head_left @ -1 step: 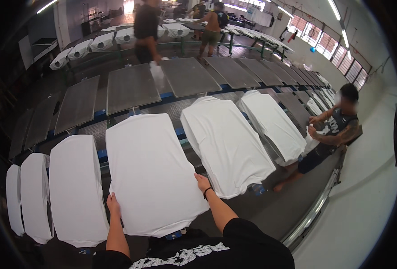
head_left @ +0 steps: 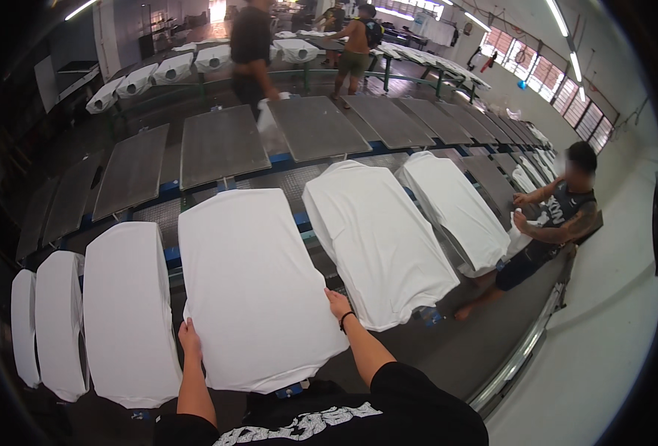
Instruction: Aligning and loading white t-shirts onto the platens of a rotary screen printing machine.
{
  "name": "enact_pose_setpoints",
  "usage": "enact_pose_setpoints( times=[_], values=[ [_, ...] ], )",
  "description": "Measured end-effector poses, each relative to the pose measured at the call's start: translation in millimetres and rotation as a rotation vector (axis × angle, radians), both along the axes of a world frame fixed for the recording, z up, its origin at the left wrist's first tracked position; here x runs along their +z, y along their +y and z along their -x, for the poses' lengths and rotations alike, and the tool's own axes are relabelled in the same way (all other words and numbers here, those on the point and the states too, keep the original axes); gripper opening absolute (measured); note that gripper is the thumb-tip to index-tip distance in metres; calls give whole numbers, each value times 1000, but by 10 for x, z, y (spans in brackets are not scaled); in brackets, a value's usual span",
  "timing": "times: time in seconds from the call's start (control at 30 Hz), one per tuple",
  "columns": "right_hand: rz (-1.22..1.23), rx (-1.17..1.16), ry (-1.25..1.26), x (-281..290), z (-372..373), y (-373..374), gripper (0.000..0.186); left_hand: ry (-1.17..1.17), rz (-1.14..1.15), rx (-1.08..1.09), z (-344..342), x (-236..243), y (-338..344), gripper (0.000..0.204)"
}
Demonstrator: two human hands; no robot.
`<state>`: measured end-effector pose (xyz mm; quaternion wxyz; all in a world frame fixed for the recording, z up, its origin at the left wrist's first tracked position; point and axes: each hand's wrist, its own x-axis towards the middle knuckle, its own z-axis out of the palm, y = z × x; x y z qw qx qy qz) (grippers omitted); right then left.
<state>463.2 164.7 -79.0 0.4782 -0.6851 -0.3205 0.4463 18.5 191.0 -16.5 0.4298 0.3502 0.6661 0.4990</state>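
In front of me a white T-shirt (head_left: pixel 252 267) is stretched over a flat board, with a few soft creases near its lower edge. My left hand (head_left: pixel 190 338) is closed on the shirt's left edge, the thumb on top and the other fingers mostly hidden. Opposite it, my right hand (head_left: pixel 336 303) grips the right edge, with a dark band on that wrist. To the right, a more wrinkled white shirt (head_left: pixel 377 241) covers the neighbouring board. A smoother white shirt (head_left: pixel 130 312) lies on the board to the left.
Bare dark boards (head_left: pixel 225 145) line the far side of the blue-framed rack. At the right, a person (head_left: pixel 567 204) handles white cloth by the boards. Another person (head_left: pixel 253 56) stands behind the rack. A metal rail (head_left: pixel 518 357) runs along the floor by the wall.
The view has shifted very slightly. The dark-clothed person behind the rack has moved a little to the right. My hands keep their places on the shirt.
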Motion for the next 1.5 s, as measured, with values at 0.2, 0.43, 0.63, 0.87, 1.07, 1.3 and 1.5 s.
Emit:
enact_pose_setpoints(
  times=[0.2,0.43,0.63,0.87,1.07,1.3,1.5],
  values=[
    [-8,99,-44,-334,-224,49,43,-142,106,-40,26,-190,96,34],
    [68,18,-148,231,1,170,45,221,100,-46,136,-86,29,38],
    [6,-42,-166,287,46,113,38,363,-222,127,-17,-5,-24,40],
    [28,69,-32,-150,-154,108,42,128,8,-5,15,-108,75,43],
    [116,53,-318,476,118,211,68,95,-27,-3,116,-142,-19,43],
    [28,-45,56,272,-103,399,38,111,139,-83,-40,239,364,40],
    [8,-22,94,375,107,302,39,136,106,-13,117,-108,340,43]
  ],
)
